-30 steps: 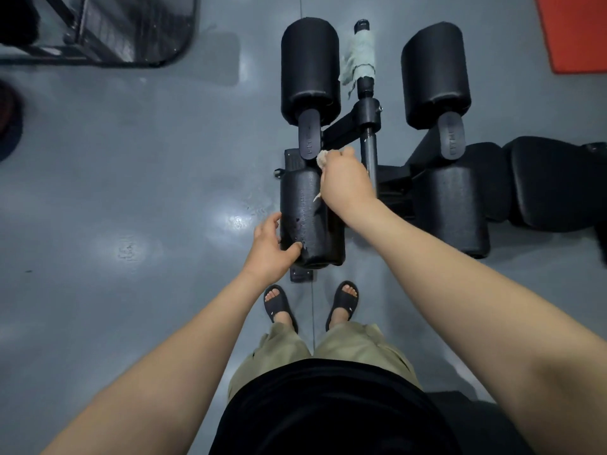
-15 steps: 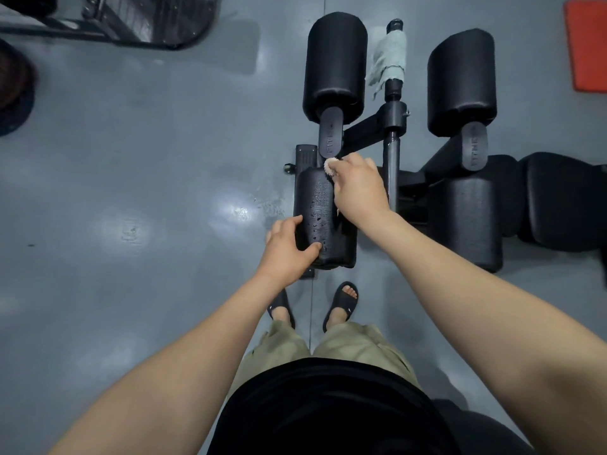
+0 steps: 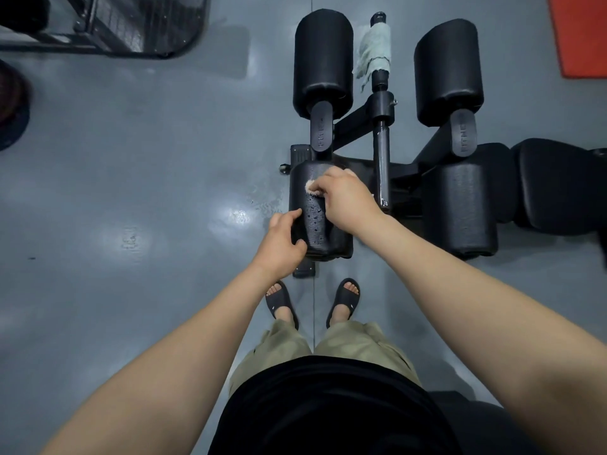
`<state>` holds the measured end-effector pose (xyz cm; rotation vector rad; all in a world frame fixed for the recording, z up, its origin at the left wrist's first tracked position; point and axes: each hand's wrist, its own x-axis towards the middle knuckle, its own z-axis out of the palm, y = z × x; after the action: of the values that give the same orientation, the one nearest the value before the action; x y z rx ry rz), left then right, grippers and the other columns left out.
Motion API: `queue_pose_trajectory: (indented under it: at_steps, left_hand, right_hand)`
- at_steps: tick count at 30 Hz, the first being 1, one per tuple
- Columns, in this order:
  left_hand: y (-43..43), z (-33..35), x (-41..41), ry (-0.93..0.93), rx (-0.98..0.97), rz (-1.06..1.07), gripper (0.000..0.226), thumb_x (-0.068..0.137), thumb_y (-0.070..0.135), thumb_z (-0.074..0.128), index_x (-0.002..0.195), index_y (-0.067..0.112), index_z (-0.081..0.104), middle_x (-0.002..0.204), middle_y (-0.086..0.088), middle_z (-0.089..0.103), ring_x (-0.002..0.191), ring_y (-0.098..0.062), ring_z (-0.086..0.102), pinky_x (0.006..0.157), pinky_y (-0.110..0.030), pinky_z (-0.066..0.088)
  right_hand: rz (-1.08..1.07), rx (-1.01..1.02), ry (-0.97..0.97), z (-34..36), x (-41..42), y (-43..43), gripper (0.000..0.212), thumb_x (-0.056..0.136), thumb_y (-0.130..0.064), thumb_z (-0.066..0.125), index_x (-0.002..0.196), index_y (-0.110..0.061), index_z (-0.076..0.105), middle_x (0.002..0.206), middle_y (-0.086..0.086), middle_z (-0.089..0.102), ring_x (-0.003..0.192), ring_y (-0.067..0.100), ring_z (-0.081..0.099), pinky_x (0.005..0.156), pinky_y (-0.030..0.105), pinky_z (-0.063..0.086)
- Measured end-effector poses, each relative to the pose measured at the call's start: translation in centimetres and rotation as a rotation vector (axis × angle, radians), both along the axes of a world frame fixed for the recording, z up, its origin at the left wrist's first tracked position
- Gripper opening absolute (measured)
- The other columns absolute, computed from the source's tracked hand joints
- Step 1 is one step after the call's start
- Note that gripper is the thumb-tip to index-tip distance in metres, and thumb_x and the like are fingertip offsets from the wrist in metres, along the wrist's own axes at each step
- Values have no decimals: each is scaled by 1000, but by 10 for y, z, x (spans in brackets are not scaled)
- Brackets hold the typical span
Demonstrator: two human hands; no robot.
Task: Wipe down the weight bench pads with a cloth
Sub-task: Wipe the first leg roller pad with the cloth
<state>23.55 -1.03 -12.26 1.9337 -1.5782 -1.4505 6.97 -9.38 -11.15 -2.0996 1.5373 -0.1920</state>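
Observation:
A black roller pad (image 3: 317, 224), wet with droplets, lies just in front of my feet at the near left end of the weight bench. My left hand (image 3: 282, 244) grips its left side, thumb curled over the top. My right hand (image 3: 346, 200) holds a small pale cloth (image 3: 311, 188) bunched under its fingers and presses it onto the pad's top. Only an edge of the cloth shows. Two more roller pads (image 3: 323, 60) stand farther out, and a fourth pad (image 3: 461, 208) lies to the right.
A grey-green rag (image 3: 374, 52) hangs on the bench's centre post between the far pads. The bench seat pad (image 3: 558, 185) extends right. A dark metal frame (image 3: 131, 24) sits top left, a red mat (image 3: 581, 34) top right. Grey floor spreads to the left.
My right hand with the cloth has slid toward me along the pad's top. My left hand keeps its grip on the pad's side.

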Motion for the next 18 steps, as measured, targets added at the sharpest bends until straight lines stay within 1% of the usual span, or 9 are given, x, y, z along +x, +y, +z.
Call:
queue_pose_trajectory:
  at_steps: [2,4,8,10,12,14,16,18]
  left_hand:
    - [0,-2,3,12,-7,12,63,93,3,56,152,16,39,140,-6,37,124,-16,49,111,-35,43]
    - [0,-3,6,23,-9,16,61,94,2,56,151,16,42,138,-4,37,119,-11,48,112,-32,41]
    - [1,-4,8,47,-9,11,60,95,0,53,150,19,43,137,1,35,123,-9,46,111,-27,40]
    - [1,-4,8,47,-8,9,60,95,0,53,151,20,42,137,2,34,122,-7,44,110,-26,41]
    - [2,-4,7,42,-14,9,60,96,2,53,151,21,41,136,4,33,122,-7,43,108,-24,40]
    - [3,-4,5,35,-28,11,58,98,5,54,152,21,41,134,6,32,122,-7,44,108,-22,38]
    - [3,-4,3,27,-44,22,54,100,13,56,152,21,41,135,7,32,121,-6,44,108,-21,34]
    - [3,-4,1,15,-60,31,52,102,20,57,151,21,42,136,6,33,121,-5,43,108,-19,31]
  right_hand:
    - [26,12,-10,1,-1,12,42,85,5,51,113,-18,72,112,3,62,96,29,51,88,37,48]
    - [44,11,-30,2,-2,25,41,85,6,51,111,-19,72,111,3,63,92,25,48,86,37,48]
    - [29,-17,-88,-5,-8,48,39,83,7,55,108,-17,73,105,3,64,84,20,41,83,41,50]
    - [9,-33,-121,-8,-11,58,38,82,9,58,106,-16,74,103,3,65,82,19,39,81,41,51]
    - [-7,-46,-151,-9,-14,65,38,81,10,59,103,-16,75,101,3,65,81,20,41,80,38,50]
    - [-9,-60,-178,-9,-18,73,36,82,11,59,102,-15,75,100,4,66,81,25,48,79,36,50]
    - [-6,-66,-206,-10,-23,80,35,83,10,59,102,-14,75,99,5,66,82,29,52,80,37,50]
    - [-8,-61,-229,-12,-26,86,33,84,9,59,102,-14,75,99,4,66,82,30,52,79,40,51]
